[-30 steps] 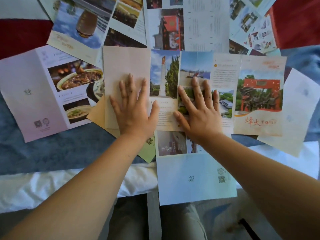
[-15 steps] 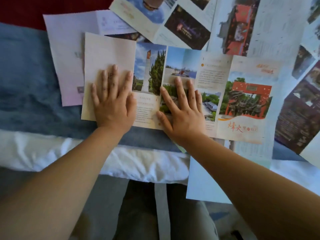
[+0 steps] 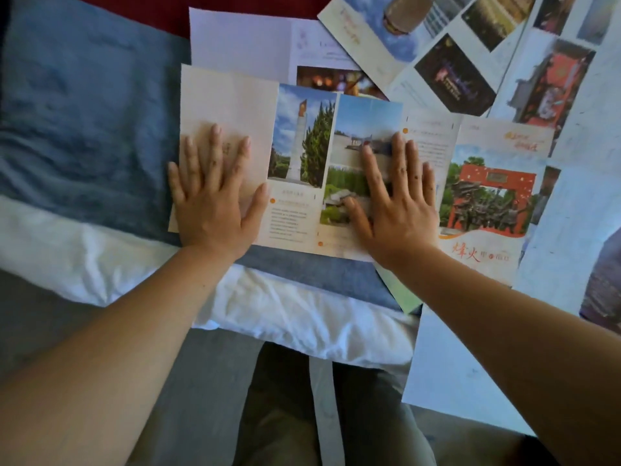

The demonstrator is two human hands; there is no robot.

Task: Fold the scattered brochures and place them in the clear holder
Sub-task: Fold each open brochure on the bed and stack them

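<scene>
An unfolded brochure (image 3: pixel 302 156) with a monument photo and a red gate panel lies spread across the blue blanket. My left hand (image 3: pixel 215 196) presses flat on its blank cream panel at the left end. My right hand (image 3: pixel 396 203) presses flat on a middle panel with landscape photos, fingers straight. Several other open brochures (image 3: pixel 450 72) lie scattered behind and to the right. The clear holder is out of sight.
A blue blanket (image 3: pixel 84 112) covers the bed at the left, with a white sheet edge (image 3: pixel 285 314) along the front. A pale brochure (image 3: pixel 447 381) hangs over the near edge at the right. My legs show below.
Both flat hands have slid the brochure to the left over the blanket, away from the pile. The camera view has followed left, and the food brochure is now behind it.
</scene>
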